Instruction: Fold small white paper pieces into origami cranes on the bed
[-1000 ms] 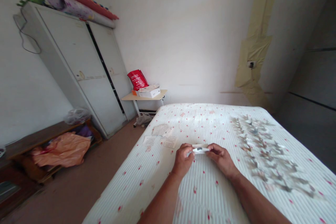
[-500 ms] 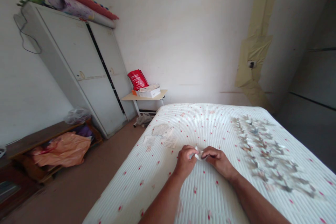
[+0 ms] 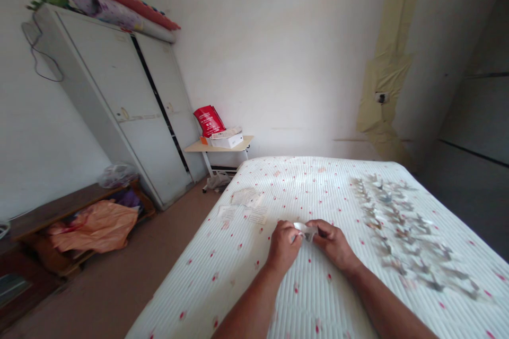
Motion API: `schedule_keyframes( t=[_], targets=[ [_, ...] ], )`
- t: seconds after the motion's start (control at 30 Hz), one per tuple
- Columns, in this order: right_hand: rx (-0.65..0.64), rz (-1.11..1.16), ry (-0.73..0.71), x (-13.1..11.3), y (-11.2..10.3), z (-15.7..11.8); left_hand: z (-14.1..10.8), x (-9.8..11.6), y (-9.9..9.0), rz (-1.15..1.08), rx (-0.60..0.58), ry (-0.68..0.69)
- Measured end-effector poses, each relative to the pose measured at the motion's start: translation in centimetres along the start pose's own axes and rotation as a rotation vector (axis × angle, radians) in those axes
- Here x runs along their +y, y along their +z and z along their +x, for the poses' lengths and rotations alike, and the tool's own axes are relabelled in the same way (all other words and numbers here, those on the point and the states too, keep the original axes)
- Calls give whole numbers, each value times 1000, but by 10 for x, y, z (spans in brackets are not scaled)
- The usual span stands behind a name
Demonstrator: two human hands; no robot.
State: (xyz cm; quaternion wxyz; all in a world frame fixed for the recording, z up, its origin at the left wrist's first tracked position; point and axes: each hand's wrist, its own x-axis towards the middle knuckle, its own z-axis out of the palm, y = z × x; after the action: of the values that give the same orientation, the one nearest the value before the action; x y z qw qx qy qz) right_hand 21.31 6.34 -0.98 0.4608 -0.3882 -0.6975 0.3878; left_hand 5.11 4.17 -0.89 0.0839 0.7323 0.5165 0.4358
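I see a ribbed, red-dotted bedcover (image 3: 318, 296) beneath the left hand (image 3: 283, 246) and right hand (image 3: 334, 243), both pinching a pale folded paper (image 3: 306, 230) between them (its creases blur); spiky figures (image 3: 402, 233) lie right of the right hand, a flat-doored grey cabinet (image 3: 113, 85) far past the left.

One left hand (image 3: 284, 246), one right hand (image 3: 334, 244) and one paper (image 3: 305, 229), lower centre. One bed (image 3: 302, 302), lower half. At least three sheets (image 3: 258, 215), left of centre. Folded pieces (image 3: 397, 217) at right: more than a dozen, too blurred to count exactly. One cabinet (image 3: 107, 85), upper left. One table (image 3: 194, 146), one red bag (image 3: 209, 121) and one white box (image 3: 229, 141), left of centre. One socket (image 3: 382, 97), upper right.
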Motion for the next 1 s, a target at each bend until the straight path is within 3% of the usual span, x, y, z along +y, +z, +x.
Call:
schedule_keyframes(
  t=[0.3, 0.5, 1.0],
  targets=[
    [117, 172, 155, 1, 2, 3, 2, -2, -1, 29, 25, -58],
    [108, 140, 112, 9, 1, 4, 2, -2, -1, 10, 26, -58],
    [13, 60, 12, 0, 0, 1, 3, -2, -4, -104, 80, -101]
  ],
)
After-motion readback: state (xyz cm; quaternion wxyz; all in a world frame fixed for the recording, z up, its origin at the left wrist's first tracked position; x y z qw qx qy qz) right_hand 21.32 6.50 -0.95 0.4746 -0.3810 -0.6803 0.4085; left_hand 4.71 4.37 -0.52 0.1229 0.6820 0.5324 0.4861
